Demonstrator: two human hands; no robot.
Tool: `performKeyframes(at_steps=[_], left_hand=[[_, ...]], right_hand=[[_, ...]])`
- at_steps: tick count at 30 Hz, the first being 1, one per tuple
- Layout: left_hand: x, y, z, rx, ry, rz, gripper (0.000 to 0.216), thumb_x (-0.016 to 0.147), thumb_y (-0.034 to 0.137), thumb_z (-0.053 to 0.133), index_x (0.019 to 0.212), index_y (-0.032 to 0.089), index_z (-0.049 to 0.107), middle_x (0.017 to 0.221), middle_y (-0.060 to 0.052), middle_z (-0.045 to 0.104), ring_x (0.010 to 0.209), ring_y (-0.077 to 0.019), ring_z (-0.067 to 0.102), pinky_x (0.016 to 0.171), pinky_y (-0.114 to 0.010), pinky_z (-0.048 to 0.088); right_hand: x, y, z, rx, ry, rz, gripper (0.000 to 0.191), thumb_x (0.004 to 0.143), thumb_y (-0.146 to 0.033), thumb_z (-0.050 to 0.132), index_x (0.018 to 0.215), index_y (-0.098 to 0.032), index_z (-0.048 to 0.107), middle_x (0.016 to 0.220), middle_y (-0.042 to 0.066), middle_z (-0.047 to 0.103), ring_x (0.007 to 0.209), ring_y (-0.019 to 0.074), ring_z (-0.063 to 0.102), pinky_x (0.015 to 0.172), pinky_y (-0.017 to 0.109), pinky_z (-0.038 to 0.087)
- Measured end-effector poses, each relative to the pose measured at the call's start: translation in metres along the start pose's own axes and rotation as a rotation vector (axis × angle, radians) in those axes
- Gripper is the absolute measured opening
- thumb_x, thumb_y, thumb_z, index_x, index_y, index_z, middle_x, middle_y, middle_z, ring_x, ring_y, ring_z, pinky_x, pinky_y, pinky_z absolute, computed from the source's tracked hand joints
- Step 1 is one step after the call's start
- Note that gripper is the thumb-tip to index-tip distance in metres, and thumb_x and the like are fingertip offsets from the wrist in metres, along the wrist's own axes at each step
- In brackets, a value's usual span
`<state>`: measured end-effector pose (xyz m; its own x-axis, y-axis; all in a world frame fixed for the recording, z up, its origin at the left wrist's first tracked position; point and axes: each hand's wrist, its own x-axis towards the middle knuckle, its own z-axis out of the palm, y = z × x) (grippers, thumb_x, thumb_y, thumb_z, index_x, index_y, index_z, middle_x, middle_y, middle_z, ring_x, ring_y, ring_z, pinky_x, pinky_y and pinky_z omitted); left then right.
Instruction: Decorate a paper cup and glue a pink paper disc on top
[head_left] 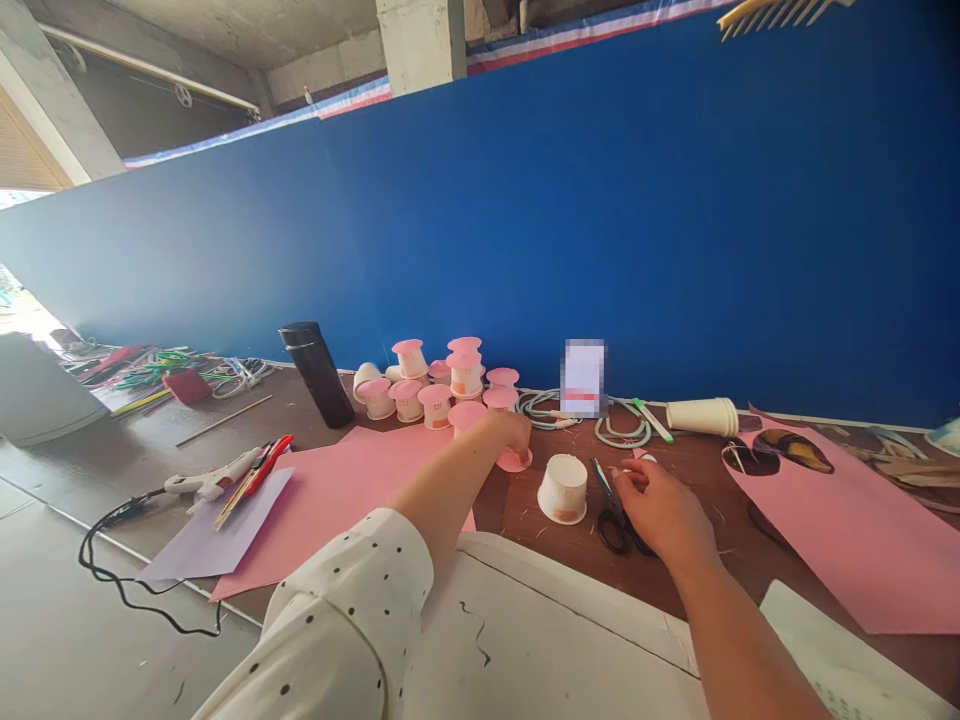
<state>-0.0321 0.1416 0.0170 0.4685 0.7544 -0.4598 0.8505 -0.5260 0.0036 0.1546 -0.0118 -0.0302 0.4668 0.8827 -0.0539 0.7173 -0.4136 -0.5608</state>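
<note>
The left hand (pixel 516 428) is resting at a pink paper disc (pixel 514 460) near the cup cluster, its fingers curling downward; the view is hiding its grip, so whether it is holding the disc cannot be told. The right hand (pixel 666 508) is hovering beside the black-handled scissors (pixel 616 532), its fingers partly bending and its thumb sitting close to the fingertips; whether it is pinching anything cannot be told.

An inverted white paper cup (pixel 564 488) is standing on the brown counter (pixel 517 505) between the two hands, just left of the scissors. Disc-topped paper cups (pixel 435 407) are forming a cluster beyond the left forearm, beside a black bottle (pixel 319 375). A large pink sheet (pixel 352 490) is lying left of that forearm, and a purple sheet (pixel 251 530) is overlapping it. A glue gun (pixel 214 478) and a red utility knife (pixel 268 466) are resting near the purple sheet. Nested paper cups (pixel 701 416) are lying sideways beyond the right hand, next to a cut pink sheet (pixel 862 545).
</note>
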Motion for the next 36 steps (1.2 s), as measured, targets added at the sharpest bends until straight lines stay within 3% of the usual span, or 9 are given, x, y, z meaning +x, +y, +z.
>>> performKeyframes(at_steps=[7, 11, 14, 21, 36], left_hand=[[-0.012, 0.006, 0.001, 0.143, 0.010, 0.003, 0.051, 0.068, 0.041, 0.079, 0.113, 0.019, 0.075, 0.113, -0.012, 0.075, 0.106, -0.0315, 0.066, 0.088, -0.036, 0.053], [-0.029, 0.013, 0.009, 0.248, 0.095, 0.000, 0.069, 0.065, 0.034, 0.082, 0.129, 0.014, 0.066, 0.137, -0.021, 0.061, 0.127, -0.0380, 0.054, 0.097, -0.043, 0.049], [-0.041, 0.017, 0.019, 0.320, 0.174, 0.000, 0.072, 0.068, 0.031, 0.083, 0.133, 0.011, 0.061, 0.143, -0.023, 0.056, 0.132, -0.0389, 0.049, 0.102, -0.046, 0.044], [-0.052, 0.020, 0.037, 0.393, 0.298, 0.048, 0.034, 0.086, 0.014, 0.065, 0.119, 0.011, 0.070, 0.127, -0.021, 0.067, 0.124, -0.0349, 0.053, 0.097, -0.043, 0.040], [-0.057, 0.018, 0.062, 0.520, 0.451, 0.146, 0.019, 0.086, 0.007, 0.064, 0.102, 0.011, 0.073, 0.095, -0.016, 0.075, 0.105, -0.0298, 0.065, 0.083, -0.039, 0.040]], right_hand=[[0.003, 0.002, 0.004, -0.008, -0.015, -0.015, 0.038, 0.096, -0.046, 0.047, 0.125, -0.028, 0.066, 0.122, 0.004, 0.074, 0.114, 0.0291, 0.066, 0.090, 0.040, 0.046], [0.003, 0.001, 0.004, -0.008, -0.015, -0.013, 0.038, 0.096, -0.046, 0.048, 0.124, -0.028, 0.066, 0.122, 0.003, 0.074, 0.115, 0.0298, 0.066, 0.090, 0.040, 0.045], [0.001, 0.001, 0.004, -0.003, -0.018, -0.008, 0.038, 0.096, -0.047, 0.048, 0.124, -0.029, 0.066, 0.121, 0.003, 0.075, 0.114, 0.0298, 0.066, 0.088, 0.040, 0.045], [0.000, 0.001, 0.006, -0.012, -0.001, -0.055, 0.038, 0.095, -0.045, 0.048, 0.121, -0.027, 0.068, 0.116, 0.004, 0.077, 0.110, 0.0289, 0.068, 0.081, 0.036, 0.045], [-0.001, -0.001, 0.008, -0.027, -0.022, -0.068, 0.037, 0.094, -0.047, 0.046, 0.119, -0.031, 0.068, 0.117, 0.002, 0.077, 0.108, 0.0279, 0.069, 0.076, 0.034, 0.044]])
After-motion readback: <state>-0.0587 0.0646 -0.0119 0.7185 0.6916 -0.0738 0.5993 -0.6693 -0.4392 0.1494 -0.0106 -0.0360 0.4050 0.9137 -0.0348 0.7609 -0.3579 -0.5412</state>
